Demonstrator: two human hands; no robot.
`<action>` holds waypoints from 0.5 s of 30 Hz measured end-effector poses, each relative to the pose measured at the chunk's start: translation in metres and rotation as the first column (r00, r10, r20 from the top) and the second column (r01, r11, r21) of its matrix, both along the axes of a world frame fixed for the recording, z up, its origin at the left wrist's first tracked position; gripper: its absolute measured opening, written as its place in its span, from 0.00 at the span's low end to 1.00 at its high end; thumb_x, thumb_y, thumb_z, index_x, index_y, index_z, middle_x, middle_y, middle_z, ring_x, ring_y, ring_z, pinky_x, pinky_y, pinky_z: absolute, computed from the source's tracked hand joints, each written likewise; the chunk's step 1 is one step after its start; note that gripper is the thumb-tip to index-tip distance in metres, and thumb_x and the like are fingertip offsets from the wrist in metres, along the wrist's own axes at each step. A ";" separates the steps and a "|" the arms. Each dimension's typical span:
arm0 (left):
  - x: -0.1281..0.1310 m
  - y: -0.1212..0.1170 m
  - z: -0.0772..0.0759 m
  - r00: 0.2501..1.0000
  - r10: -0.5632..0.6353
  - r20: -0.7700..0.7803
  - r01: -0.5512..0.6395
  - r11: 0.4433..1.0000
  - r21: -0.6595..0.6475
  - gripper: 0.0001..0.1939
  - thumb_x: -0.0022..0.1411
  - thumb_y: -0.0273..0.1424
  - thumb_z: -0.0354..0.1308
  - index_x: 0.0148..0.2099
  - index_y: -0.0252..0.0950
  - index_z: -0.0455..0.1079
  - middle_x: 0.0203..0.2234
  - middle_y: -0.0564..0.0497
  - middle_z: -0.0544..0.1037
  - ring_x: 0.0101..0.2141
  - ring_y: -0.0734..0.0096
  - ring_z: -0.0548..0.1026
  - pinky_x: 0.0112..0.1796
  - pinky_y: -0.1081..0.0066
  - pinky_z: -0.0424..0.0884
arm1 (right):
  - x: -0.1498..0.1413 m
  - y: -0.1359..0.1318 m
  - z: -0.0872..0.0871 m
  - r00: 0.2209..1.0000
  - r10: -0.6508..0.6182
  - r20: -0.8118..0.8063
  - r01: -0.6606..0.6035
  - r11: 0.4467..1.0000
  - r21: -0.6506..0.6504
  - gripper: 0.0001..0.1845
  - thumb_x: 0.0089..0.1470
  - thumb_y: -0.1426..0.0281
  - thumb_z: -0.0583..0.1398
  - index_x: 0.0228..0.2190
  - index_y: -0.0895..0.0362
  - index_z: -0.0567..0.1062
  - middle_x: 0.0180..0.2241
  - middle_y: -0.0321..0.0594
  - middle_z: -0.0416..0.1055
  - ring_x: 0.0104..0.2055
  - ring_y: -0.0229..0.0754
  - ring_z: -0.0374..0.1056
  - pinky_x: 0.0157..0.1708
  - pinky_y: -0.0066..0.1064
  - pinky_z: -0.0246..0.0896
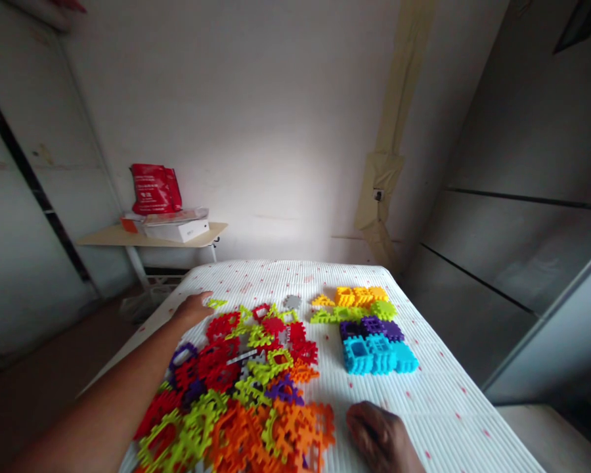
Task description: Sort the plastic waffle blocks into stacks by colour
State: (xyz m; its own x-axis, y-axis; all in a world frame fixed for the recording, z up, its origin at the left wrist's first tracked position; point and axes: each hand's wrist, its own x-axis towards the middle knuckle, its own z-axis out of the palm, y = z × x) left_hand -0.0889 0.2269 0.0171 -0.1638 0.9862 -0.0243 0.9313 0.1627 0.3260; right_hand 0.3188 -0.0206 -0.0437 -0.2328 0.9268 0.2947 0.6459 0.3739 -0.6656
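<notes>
My left hand (196, 309) reaches to the far left of the pile, its fingers closed at the edge of a lime green interlocking block piece (217, 303). Beside it spreads a loose heap of notched plastic pieces: red pieces (220, 358), orange pieces (241, 433), more lime pieces (204, 417) and a few purple ones (285, 389). My right hand (378, 435) rests curled on the bedding, right of the orange pieces; whatever its fingers may hold is hidden. Sorted rows lie beyond it: turquoise pieces (379, 355), purple pieces (372, 327), lime pieces (349, 314), yellow pieces (359, 296).
A white quilted cover with red dots (443, 394) lies under everything. One grey piece (292, 301) sits behind the heap. At the back left, a small table (103, 236) carries a red bag (155, 189) and a white box (177, 230). A cabinet (512, 249) stands on the right.
</notes>
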 end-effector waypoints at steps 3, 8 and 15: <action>0.003 0.001 -0.013 0.999 0.002 -0.054 -0.003 1.000 -0.017 0.20 0.61 0.36 0.56 0.54 0.36 0.64 0.50 0.45 0.70 0.46 0.60 0.71 0.44 0.56 0.70 | -0.001 0.000 0.001 1.000 -0.009 -0.008 0.009 1.000 0.001 0.18 0.62 0.61 0.48 0.28 0.57 0.70 0.25 0.38 0.70 0.25 0.36 0.65 0.26 0.24 0.58; 0.012 0.003 -0.014 0.995 0.007 -0.098 -0.012 0.999 -0.051 0.18 0.61 0.36 0.56 0.52 0.36 0.65 0.49 0.46 0.70 0.46 0.62 0.72 0.43 0.57 0.70 | -0.004 -0.002 0.008 0.999 -0.051 -0.002 0.051 0.999 -0.008 0.20 0.62 0.60 0.47 0.26 0.58 0.70 0.24 0.39 0.69 0.25 0.36 0.64 0.25 0.24 0.57; 0.021 -0.020 0.011 1.000 0.012 -0.024 -0.009 0.994 0.107 0.12 0.57 0.35 0.58 0.42 0.35 0.70 0.43 0.45 0.74 0.45 0.57 0.71 0.45 0.56 0.66 | -0.006 -0.003 0.013 0.997 -0.067 -0.040 0.066 0.998 -0.026 0.22 0.62 0.58 0.48 0.26 0.58 0.71 0.25 0.39 0.70 0.26 0.36 0.64 0.26 0.24 0.58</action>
